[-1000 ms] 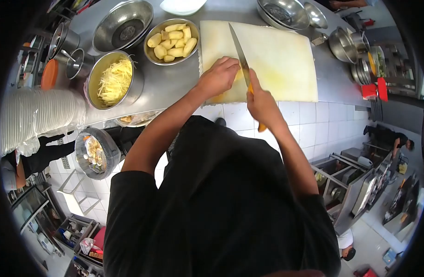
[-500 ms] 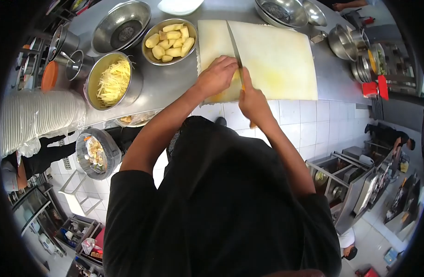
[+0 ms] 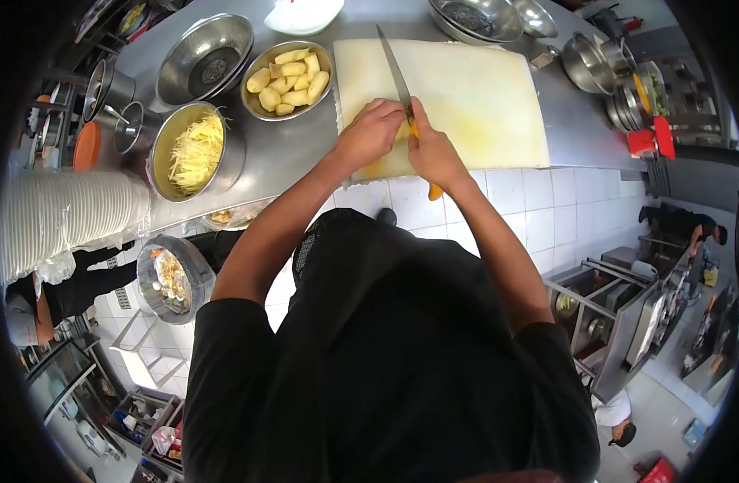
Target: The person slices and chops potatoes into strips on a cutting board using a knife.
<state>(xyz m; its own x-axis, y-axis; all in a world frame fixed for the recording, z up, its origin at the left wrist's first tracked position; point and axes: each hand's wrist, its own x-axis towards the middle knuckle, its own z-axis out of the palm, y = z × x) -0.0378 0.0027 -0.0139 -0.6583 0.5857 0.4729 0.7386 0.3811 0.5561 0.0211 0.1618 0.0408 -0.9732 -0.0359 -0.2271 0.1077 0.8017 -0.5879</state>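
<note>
In the head view, my right hand [image 3: 436, 154] is wrapped round the orange handle of a long kitchen knife [image 3: 395, 68]. Its blade points away from me across the left part of the white cutting board [image 3: 486, 97]. My left hand [image 3: 371, 133] is closed with curled fingertips right against the left side of the blade. Whatever lies under those fingers is hidden. A steel bowl of peeled potatoes [image 3: 287, 83] stands left of the board. Closer to me on the left is a steel pot holding thin pale-yellow shreds [image 3: 197, 154].
A perforated steel bowl [image 3: 206, 60] is at the back left, with bagged white plates [image 3: 75, 213] at the table's left end. More steel bowls [image 3: 476, 20] stand behind the board and at right. A lined waste bin [image 3: 174, 278] is on the floor. Other people are around.
The knife has slid forward, its tip now reaching past the board's far edge. Both hands keep their holds. The whole view has shifted slightly.
</note>
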